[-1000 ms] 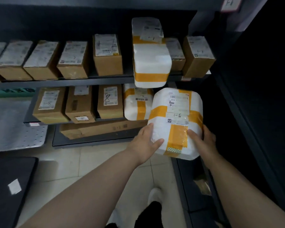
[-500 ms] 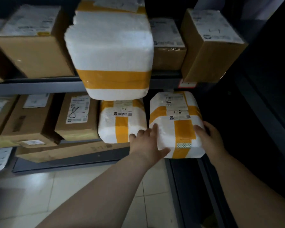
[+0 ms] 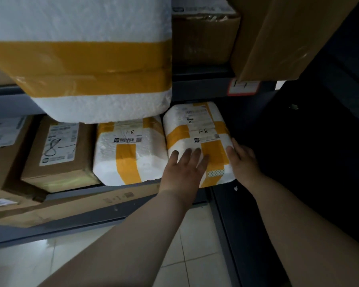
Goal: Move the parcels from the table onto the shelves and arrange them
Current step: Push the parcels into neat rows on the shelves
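On the lower shelf (image 3: 133,188), beside a matching box (image 3: 131,150), sits the white foam parcel with yellow tape (image 3: 197,129); the left hand (image 3: 182,172) and right hand (image 3: 244,160), fingers flat and spread, should push evenly to slide it straight back.

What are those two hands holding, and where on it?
The white foam parcel: left hand flat on its front face, right hand against its right side. Neither hand grips it.

Foam parcel at the shelf's right end

Left hand (image 3: 182,168) flat on the foam parcel (image 3: 195,131) front, right hand (image 3: 244,160) against its right side; the parcel touches its neighbouring foam parcel (image 3: 129,154).
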